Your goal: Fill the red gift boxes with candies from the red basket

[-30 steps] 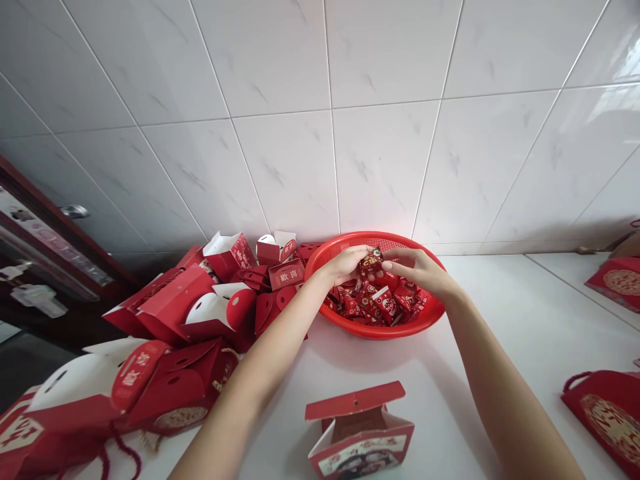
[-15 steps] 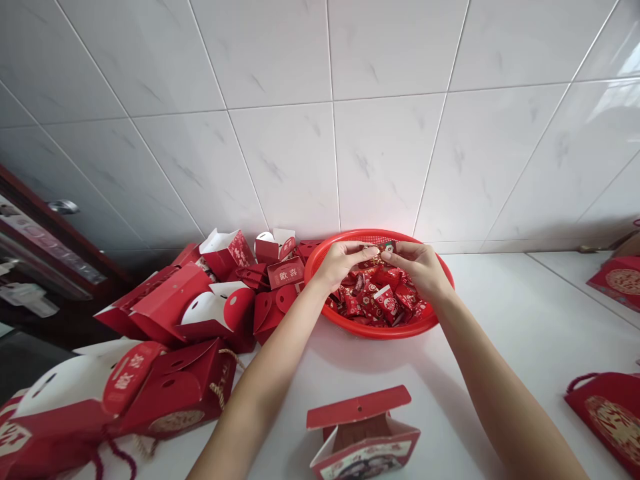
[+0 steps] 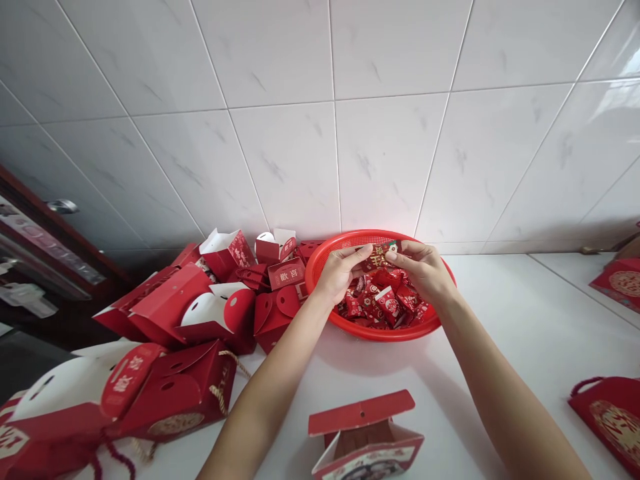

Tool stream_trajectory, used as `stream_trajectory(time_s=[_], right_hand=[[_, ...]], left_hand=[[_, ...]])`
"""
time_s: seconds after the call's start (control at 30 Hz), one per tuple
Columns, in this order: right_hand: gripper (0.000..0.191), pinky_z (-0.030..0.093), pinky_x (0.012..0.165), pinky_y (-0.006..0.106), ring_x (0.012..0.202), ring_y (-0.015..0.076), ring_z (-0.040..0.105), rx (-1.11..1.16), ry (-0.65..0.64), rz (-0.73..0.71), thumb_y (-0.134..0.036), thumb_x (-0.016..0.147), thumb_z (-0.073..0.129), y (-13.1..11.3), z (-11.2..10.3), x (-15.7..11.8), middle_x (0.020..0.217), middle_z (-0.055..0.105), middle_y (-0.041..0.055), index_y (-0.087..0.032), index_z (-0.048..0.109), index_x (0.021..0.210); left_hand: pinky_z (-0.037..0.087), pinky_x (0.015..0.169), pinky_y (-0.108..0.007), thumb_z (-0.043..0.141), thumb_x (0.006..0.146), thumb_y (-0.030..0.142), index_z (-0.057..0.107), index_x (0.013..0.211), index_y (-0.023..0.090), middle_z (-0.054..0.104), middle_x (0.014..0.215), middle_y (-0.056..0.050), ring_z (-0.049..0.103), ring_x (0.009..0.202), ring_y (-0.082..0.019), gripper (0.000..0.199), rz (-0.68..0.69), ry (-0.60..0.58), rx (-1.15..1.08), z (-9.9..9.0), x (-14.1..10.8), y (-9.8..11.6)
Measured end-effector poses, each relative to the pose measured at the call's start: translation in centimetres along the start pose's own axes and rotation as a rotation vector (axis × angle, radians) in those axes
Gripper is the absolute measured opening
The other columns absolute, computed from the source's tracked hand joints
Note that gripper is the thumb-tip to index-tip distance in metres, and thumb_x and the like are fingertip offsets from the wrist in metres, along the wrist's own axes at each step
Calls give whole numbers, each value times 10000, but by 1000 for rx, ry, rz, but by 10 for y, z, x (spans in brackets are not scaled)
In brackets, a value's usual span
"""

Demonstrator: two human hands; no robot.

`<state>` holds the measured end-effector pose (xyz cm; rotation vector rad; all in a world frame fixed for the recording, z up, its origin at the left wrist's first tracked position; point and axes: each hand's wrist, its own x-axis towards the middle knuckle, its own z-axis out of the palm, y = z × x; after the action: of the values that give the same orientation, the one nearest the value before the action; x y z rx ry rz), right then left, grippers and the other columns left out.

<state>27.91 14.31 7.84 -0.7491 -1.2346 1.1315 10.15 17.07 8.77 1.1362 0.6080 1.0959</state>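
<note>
Along a pale tiled wall (image 3: 390,160), a white counter (image 3: 500,307) carries a heap of red boxes (image 3: 165,303) cut off at the left edge, a red basket (image 3: 385,335) and an open box (image 3: 367,408) cropped by the bottom edge. Over the basket, a person's left hand (image 3: 343,270) and right hand (image 3: 423,270) pinch a dark red packet (image 3: 382,256) between them, fingers covering its ends and part of its gold lettering, above smaller wrapped packets (image 3: 389,304), many half buried.
</note>
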Motion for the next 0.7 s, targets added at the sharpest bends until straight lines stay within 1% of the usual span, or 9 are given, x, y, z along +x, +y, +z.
stream_trajectory(time_s=[0.1,0.2,0.27,0.33,0.43,0.5,0.6,0.7], right_hand=[[230,572,809,328,760,167,691,6,-1,-4,-422,716,905,-1,0,0,825,766,8,-238,770,741],[247,574,818,333,777,176,697,1,9,-3,-437,710,902,-2,1,-1,838,769,8,-241,755,736],[263,578,836,340,819,192,710,-15,6,-4,-461,729,885,-3,2,-2,860,773,22,-234,759,773],[285,580,836,335,843,197,718,-36,-5,3,-484,755,865,-5,3,-3,888,777,36,-225,771,828],[312,580,754,306,776,177,705,-91,-24,31,-496,761,863,-10,8,-5,882,774,40,-214,777,863],[333,577,707,294,745,173,699,-107,-39,40,-501,740,878,-14,11,-7,850,770,38,-208,779,863],[359,584,691,301,749,188,711,-88,-74,44,-495,696,908,-16,12,-8,829,770,42,-198,786,859],[359,588,669,310,704,183,698,-87,-89,37,-473,667,929,-15,10,-8,807,769,42,-196,792,849]], left_hand=[[591,876,-402,921,614,508,799,806,187,810,916,-58,750,956,-272,394,-11,2,-39,2,-1,0],[600,864,-410,906,626,543,790,809,188,801,905,-48,743,949,-268,416,11,25,-11,6,-3,0],[597,838,-392,891,627,587,792,813,186,794,893,-45,731,936,-260,453,64,58,32,10,-6,-1],[580,804,-354,868,645,619,792,797,184,780,849,-33,712,896,-238,466,141,115,81,13,-8,-3],[529,732,-290,826,727,603,770,728,185,714,719,7,649,773,-177,422,268,202,177,13,-10,-5],[498,703,-271,808,769,578,741,673,184,658,657,24,600,722,-152,411,322,223,247,12,-10,-5],[489,711,-274,813,769,566,709,624,180,640,647,18,590,736,-157,425,307,204,278,10,-12,-1],[505,713,-291,838,724,575,720,642,183,673,680,4,610,743,-170,418,220,128,177,10,-13,4]])
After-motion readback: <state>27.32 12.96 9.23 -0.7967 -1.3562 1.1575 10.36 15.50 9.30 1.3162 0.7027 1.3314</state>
